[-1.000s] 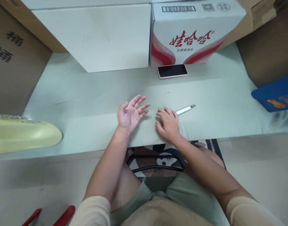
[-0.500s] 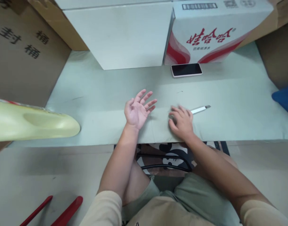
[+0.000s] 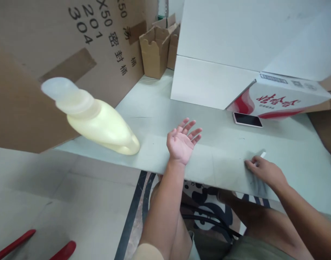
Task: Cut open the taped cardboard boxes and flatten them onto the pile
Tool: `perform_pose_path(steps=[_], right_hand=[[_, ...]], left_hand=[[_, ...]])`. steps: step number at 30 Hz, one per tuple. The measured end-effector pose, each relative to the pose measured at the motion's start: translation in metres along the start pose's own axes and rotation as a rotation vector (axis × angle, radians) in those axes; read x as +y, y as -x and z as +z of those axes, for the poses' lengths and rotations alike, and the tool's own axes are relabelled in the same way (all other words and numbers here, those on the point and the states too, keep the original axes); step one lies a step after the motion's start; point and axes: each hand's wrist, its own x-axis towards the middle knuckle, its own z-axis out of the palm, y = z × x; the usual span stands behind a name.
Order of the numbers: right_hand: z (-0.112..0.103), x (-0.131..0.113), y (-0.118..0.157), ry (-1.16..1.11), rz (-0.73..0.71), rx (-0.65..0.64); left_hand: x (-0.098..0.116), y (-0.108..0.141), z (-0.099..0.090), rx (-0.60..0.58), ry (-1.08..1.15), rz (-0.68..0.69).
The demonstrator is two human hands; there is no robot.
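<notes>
White slim tool (image 3: 263, 154) nr phone (image 3: 247, 120), prob. light, stiff; grip mid-shaft. Held in part-curled R hand (image 3: 269, 173); open, empty L hand (image 3: 182, 146).

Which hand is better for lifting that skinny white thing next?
The right hand, I'd say: its curled fingers are on the slim white tool. The left hand is open, palm up, and farther away.

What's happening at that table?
Someone is sitting at a table with a slim white tool in their right hand. Their left hand is palm up, fingers spread, holding nothing. A phone lies by the red-and-white box, and a yellow bottle stands to the left.
</notes>
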Motion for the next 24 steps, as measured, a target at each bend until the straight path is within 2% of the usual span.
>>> perform_pose_path(steps=[2, 5, 8, 10, 11, 14, 17, 19, 22, 24], right_hand=[[-0.002, -0.021, -0.003, -0.041, -0.064, 0.066], [-0.002, -0.076, -0.011, -0.244, -0.238, 0.127], [-0.005, -0.152, -0.027, -0.6, -0.555, 0.133], [-0.014, -0.208, -0.042, -0.728, -0.741, 0.1], [-0.02, -0.237, -0.051, -0.758, -0.784, 0.116], [-0.041, -0.323, -0.081, -0.855, -0.783, 0.181], [-0.061, -0.408, -0.115, -0.981, -0.641, 0.075], [-0.073, -0.461, -0.141, -1.023, -0.582, 0.1], [-0.094, -0.527, -0.185, -0.994, -0.609, 0.161], [-0.108, -0.558, -0.216, -0.933, -0.603, 0.257]], left_hand=[[0.01, 0.005, -0.006, 0.001, 0.056, 0.001], [0.022, 0.01, -0.014, -0.011, 0.133, -0.015], [0.035, 0.009, -0.022, 0.004, 0.178, -0.041], [0.043, 0.005, -0.026, 0.042, 0.192, -0.064], [0.046, 0.001, -0.028, 0.061, 0.203, -0.076], [0.053, -0.01, -0.032, 0.093, 0.232, -0.11], [0.056, -0.024, -0.034, 0.077, 0.224, -0.132], [0.057, -0.034, -0.036, 0.07, 0.208, -0.156], [0.056, -0.049, -0.038, 0.107, 0.178, -0.188], [0.053, -0.058, -0.039, 0.118, 0.177, -0.186]])
